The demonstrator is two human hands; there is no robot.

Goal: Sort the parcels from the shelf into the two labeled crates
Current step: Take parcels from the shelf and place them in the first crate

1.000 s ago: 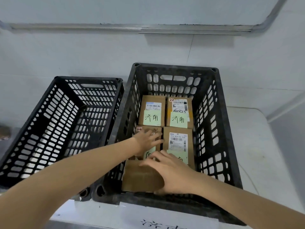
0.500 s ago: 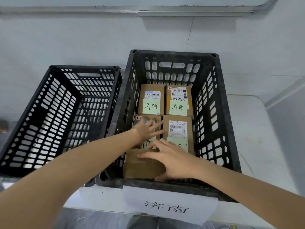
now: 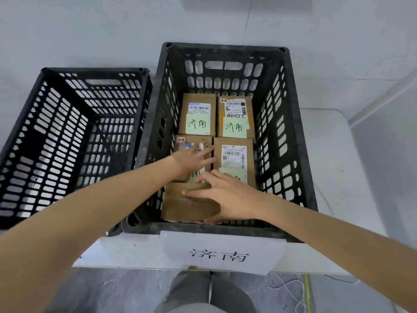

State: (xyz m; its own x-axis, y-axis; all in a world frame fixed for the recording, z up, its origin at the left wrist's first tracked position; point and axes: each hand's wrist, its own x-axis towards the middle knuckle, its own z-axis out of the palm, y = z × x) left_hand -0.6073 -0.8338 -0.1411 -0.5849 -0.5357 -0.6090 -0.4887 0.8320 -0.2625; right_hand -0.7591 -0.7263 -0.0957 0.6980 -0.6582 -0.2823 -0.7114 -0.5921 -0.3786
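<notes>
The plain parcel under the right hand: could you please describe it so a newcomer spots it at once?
Find the right crate with the white paper label. At its near end lies a plain parcel under the right hand. Unlike the four behind, it shows no green note.

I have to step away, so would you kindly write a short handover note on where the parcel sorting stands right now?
Left hand: open, flat on the near-left labelled parcel in the right crate.
Right hand: open, fingers spread over the plain parcel at the crate's near end, thumb at its near edge; no closed grip.
Right crate, tagged by the paper sign: four parcels lying flat with green notes, plus the plain one being seated.
Left crate: no parcels visible.
Done: five parcels in the right crate.
Left: settle the plain parcel, then fetch more; the shelf is out of view.
</notes>
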